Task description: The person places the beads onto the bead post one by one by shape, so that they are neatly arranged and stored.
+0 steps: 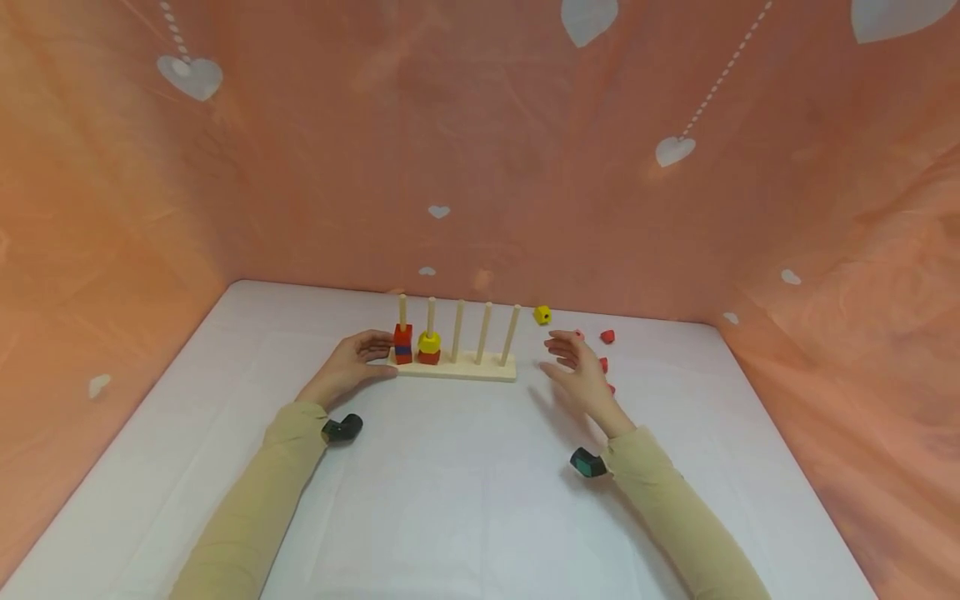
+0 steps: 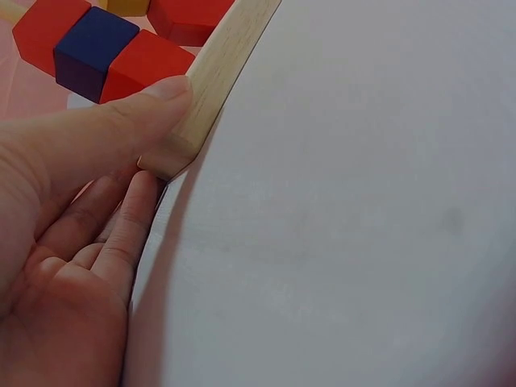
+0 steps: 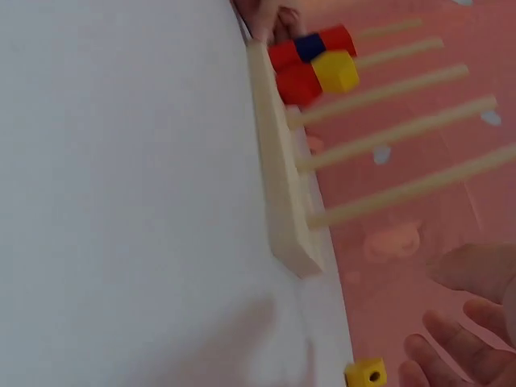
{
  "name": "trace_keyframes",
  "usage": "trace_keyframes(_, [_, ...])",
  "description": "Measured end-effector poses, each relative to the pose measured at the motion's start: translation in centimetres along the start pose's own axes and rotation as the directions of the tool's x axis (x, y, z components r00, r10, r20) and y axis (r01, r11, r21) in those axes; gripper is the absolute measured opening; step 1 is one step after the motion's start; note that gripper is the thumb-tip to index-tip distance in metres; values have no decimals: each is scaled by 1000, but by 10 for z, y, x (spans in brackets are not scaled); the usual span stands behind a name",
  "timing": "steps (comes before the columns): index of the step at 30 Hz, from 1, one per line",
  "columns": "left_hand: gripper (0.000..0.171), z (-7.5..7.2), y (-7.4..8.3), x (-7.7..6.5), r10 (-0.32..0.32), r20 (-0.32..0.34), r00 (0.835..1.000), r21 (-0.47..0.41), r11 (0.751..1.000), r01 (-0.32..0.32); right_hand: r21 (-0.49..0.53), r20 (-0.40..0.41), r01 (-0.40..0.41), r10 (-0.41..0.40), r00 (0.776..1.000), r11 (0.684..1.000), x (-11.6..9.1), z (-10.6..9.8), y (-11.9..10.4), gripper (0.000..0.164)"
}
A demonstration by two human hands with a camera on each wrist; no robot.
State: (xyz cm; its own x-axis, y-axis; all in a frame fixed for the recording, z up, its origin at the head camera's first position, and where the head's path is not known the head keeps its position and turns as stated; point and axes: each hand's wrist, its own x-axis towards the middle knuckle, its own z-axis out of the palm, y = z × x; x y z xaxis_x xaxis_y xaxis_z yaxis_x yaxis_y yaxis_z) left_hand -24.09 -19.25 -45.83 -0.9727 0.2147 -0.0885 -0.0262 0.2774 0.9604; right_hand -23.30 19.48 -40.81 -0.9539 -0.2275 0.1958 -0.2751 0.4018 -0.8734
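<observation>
A wooden peg stand [image 1: 472, 370] with several upright pegs stands toward the back of the table. On its leftmost peg a blue block [image 2: 97, 44] sits between two red ones; the neighbouring peg carries a yellow block [image 3: 335, 72] above a red block [image 3: 298, 85]. My left hand [image 1: 347, 367] holds the stand's left end, thumb on the edge of the base and fingers around the end. Right of the stand, my right hand [image 1: 581, 379] is above the table, fingers spread and slightly bent, nothing between them. The three right-hand pegs are bare.
A loose yellow block [image 1: 542, 315] with a hole lies behind the right hand. Several small red pieces, including one red piece [image 1: 607, 337], lie right of that hand, some partly hidden by it. A pink cloth with hearts [image 1: 480, 167] hangs behind the white table [image 1: 450, 483].
</observation>
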Motion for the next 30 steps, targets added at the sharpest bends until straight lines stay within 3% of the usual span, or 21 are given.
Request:
trace_keyframes(3, [66,0,-1,0,4,-3,1000,-7,1000,-4,-45,-25,9,-10,1000,999,12,-6,3,52])
trace_keyframes(10, [64,2,-3,1,14,-2,1000,-15,1000,-14,-76,-22,-76,74,997,994,42,-15,11,52])
trace_keyframes(14, [66,3,-3,0,12,-1,1000,-11,1000,-12,-100,-31,-67,64,997,993,56,-15,14,53])
trace_keyframes(30, [68,2,2,-2,33,-8,999,-6,999,-33,-132,-5,-129,129,992,983,95,-9,40,55])
